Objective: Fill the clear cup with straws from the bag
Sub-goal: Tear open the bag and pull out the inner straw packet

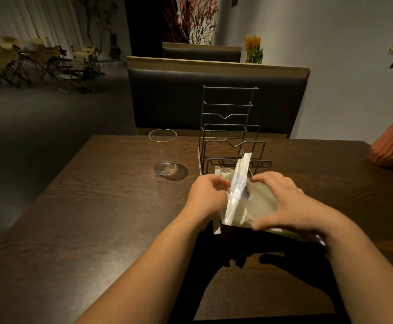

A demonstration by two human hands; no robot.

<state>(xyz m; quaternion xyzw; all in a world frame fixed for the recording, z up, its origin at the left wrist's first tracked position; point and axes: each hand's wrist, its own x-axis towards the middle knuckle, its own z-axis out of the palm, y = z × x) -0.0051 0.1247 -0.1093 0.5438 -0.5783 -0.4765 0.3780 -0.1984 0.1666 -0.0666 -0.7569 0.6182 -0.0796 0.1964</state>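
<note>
A: Status on the hands?

B: Both on the bag (258, 204), held above the wooden table (97, 195) near frame centre. Left hand (206, 195) grips the bag's 9 o'clock edge, fingers curled in on the plastic. Right hand (289, 202) is spread over the 3 o'clock side, thumb under the near edge, fingers on top.

A: Straws?

B: A bundle of wrapped straws (237, 185) sticks out of the bag between the two hands, tilted, tip pointing to about 1 o'clock. The left fingertips sit right against it; can't tell if they pinch the straws or only the bag.

A: Cup?

B: Clear cup (164, 152) stands upright on the table at 10 o'clock from the hands, well apart from them. Nothing in it.

A: Anything else close by?

B: Wire rack (228, 129) at 12 o'clock, just behind the bag; the straw tips overlap its lower bars in view. Terracotta vase (391, 146) at the table's 3 o'clock edge. Dark booth seat (214, 99) beyond the table.
</note>
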